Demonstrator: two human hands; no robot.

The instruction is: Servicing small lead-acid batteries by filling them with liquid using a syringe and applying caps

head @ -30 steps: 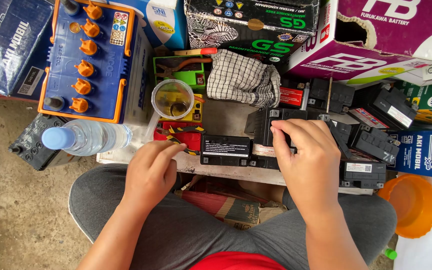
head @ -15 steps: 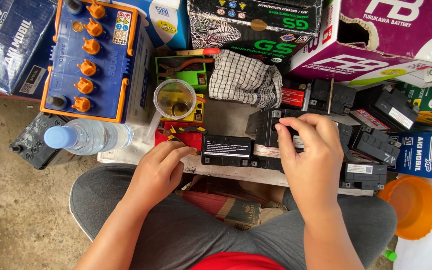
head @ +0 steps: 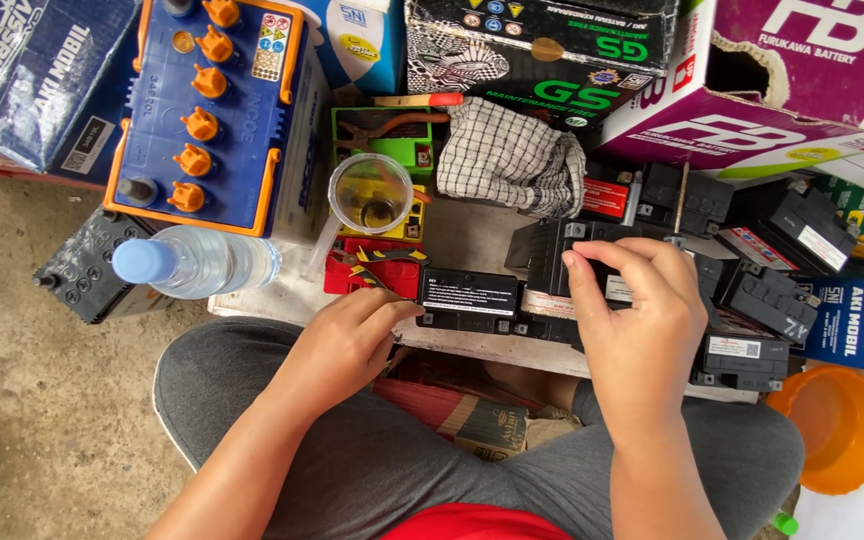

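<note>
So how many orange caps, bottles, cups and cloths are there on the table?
Orange caps on the blue battery: 6
Water bottle: 1
Clear cup: 1
Checked cloth: 1
Total: 9

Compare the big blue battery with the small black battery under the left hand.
The big blue battery is far larger than the small black battery. The blue one has an orange rim and a row of orange caps; the black one has a flat top with a black label. The left hand touches only the black one. Both are box-shaped.
</note>
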